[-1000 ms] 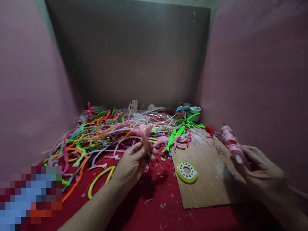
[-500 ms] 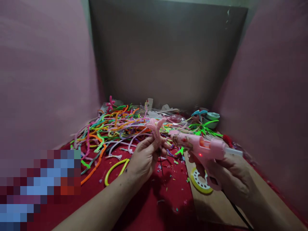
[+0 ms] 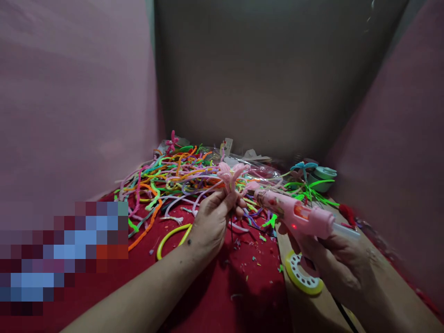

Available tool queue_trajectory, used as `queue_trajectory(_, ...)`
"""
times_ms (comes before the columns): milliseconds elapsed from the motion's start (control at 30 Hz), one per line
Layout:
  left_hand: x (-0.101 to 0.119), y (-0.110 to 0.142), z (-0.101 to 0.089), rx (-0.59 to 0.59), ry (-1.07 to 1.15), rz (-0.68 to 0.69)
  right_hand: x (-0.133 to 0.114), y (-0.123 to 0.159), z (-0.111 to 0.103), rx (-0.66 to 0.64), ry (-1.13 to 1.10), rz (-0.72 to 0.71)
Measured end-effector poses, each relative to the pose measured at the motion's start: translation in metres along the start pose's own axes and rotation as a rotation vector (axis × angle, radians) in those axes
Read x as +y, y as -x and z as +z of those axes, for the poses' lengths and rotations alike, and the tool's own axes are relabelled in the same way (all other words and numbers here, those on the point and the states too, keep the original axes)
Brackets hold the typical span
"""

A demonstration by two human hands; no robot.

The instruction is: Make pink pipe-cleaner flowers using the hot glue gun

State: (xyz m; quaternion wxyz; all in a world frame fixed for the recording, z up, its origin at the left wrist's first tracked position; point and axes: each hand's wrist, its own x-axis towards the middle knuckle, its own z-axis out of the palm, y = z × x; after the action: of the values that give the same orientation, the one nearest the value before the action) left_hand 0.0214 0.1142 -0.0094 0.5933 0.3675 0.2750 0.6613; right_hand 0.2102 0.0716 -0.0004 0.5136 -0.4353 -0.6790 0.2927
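Observation:
My left hand (image 3: 214, 221) pinches a pink pipe-cleaner flower (image 3: 231, 173) just below its petals, and a thin dark stem hangs beneath the fingers. My right hand (image 3: 335, 263) is wrapped round the handle of a pink glue gun (image 3: 294, 213). A red light glows on the gun's side, and a clear glue stick (image 3: 347, 231) sticks out of its back. The gun's nozzle points left at the flower; pink fuzzy material hides the tip, so I cannot tell whether they touch.
Behind my hands lies a heap of coloured pipe cleaners (image 3: 180, 175). Yellow-handled scissors (image 3: 166, 238) rest on the red cloth (image 3: 256, 300). A yellow-and-white ring (image 3: 301, 277) sits on a wooden board (image 3: 305, 310). A mint container (image 3: 322, 178) stands at the back right.
The camera view has shifted, so the heap and board appear further right. The flower has turned a little and its petals look more spread. Both hands keep their holds.

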Motion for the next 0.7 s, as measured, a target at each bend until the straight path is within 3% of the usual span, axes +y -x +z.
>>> queue_trajectory(700,-0.0039,-0.0001,-0.0006,-0.040,-0.118,-0.007,-0.0061,-0.0009,0.0001,-0.061,0.127,-0.010)
